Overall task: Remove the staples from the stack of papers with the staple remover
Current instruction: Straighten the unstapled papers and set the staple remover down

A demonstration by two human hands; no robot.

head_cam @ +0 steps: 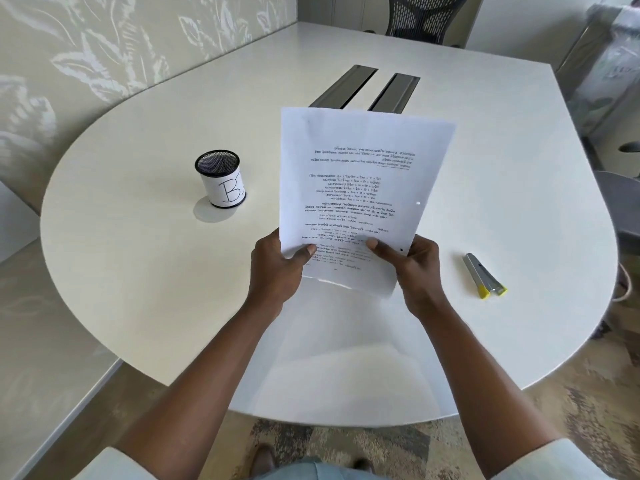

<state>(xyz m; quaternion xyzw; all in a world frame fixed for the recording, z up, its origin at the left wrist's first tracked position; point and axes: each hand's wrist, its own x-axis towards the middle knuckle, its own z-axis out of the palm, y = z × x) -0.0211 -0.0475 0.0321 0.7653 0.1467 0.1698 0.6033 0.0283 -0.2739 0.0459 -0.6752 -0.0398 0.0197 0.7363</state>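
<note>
- The stack of papers [356, 188] is held up off the worktop [138, 271] in front of the person, roughly upright, with its printed face toward the camera.
- The print on the top sheet is too blurred to read.
- The left grip [277, 268] pinches the stack's lower left edge, its thumb lying across the front page and the other fingers hidden behind the sheets.
- The right grip [415, 268] pinches the lower right part of the stack in the same way, thumb on the front.
- Two small punched holes show near the stack's right edge; no staple can be made out.
- The staple remover [485, 276], grey with yellow tips, lies flat on the worktop to the right of the right grip, apart from it and untouched.
- A black mesh pen cup [220, 178] with a white label marked "B" stands upright on the worktop, well to the left of the stack.
- Two dark cable slots [363, 88] run along the worktop behind the papers, and a mesh-backed chair [422, 15] stands at the far edge.
</note>
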